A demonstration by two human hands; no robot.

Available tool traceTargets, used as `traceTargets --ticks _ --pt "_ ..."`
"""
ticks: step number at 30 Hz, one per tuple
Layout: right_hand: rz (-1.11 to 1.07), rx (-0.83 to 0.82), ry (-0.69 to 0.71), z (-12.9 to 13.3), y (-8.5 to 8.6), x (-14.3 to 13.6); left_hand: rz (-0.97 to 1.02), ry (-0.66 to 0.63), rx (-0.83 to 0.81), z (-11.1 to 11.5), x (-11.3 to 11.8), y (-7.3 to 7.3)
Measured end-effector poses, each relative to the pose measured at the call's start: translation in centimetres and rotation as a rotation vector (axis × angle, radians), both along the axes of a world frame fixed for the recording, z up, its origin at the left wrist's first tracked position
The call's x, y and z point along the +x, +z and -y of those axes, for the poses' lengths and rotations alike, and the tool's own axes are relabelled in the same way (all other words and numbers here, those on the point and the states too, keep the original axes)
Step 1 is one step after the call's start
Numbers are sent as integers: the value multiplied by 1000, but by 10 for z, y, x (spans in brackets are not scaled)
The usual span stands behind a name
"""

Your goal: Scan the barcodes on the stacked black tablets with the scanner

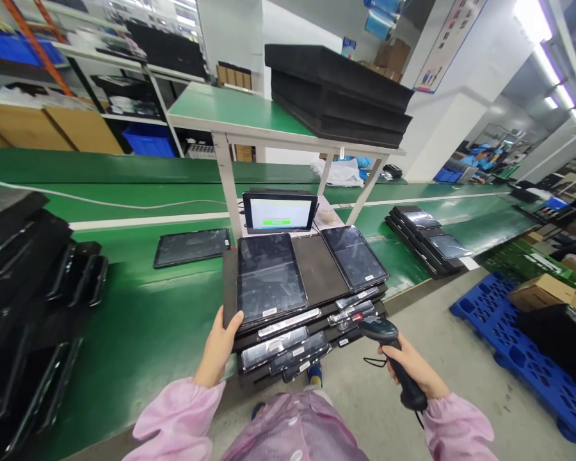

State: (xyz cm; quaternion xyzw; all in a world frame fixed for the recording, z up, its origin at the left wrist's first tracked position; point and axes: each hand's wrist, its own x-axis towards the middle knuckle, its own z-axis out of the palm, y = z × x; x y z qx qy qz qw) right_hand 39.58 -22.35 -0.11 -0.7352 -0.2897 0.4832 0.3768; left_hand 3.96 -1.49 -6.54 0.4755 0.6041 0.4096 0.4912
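At the green conveyor bench (139,320), the left hand (218,349) clamps the staggered stack of black tablet trays (292,307) while the right hand (413,368) grips a dark handheld barcode scanner (388,346), best aimed squarely at each exposed label.

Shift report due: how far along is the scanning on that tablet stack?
Looks done: monitor shows a green bar. In hand: right hand aims the barcode scanner at the stack's labels; left hand steadies the top tray. Left: several trays below; scanned count unclear.
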Motion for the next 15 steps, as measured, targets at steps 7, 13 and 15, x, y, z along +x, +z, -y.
traceTargets --ticks 7,13,15 --pt "-31 11 5 1 1 5 22 7 -31 0 0 1" --pt "-107 -70 85 11 -14 -9 22 17 -55 0 0 2" --pt "-109 -112 71 14 -26 -19 22 22 -54 0 0 1"
